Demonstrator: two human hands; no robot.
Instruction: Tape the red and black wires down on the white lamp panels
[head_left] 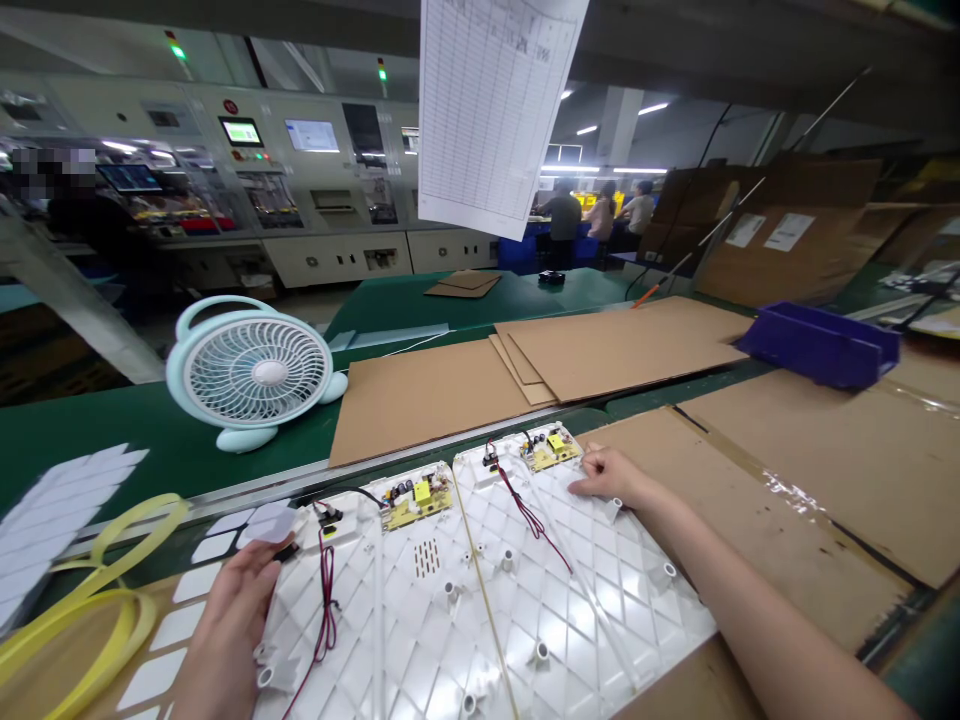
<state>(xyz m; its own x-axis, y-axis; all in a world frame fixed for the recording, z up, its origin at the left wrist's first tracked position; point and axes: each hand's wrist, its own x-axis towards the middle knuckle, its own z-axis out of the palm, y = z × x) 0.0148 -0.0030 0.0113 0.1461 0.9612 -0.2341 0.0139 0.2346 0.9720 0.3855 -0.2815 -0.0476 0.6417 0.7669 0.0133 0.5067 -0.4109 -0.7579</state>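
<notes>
panels (480, 600): glossy white plastic | sheets (622, 345): matt brown cardboard | bin (821, 345): blue plastic

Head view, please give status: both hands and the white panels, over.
Left hand pinches white pad at left panel corner. Right hand fingertips on right panel, beside yellow board. Red-black wires lie across both panels.

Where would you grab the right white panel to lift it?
Probably the white ribbed plastic panel by its bare right edge, coming from the right: the yellow circuit board and red-black wires crowd its far side, and another white panel butts its left.
</notes>
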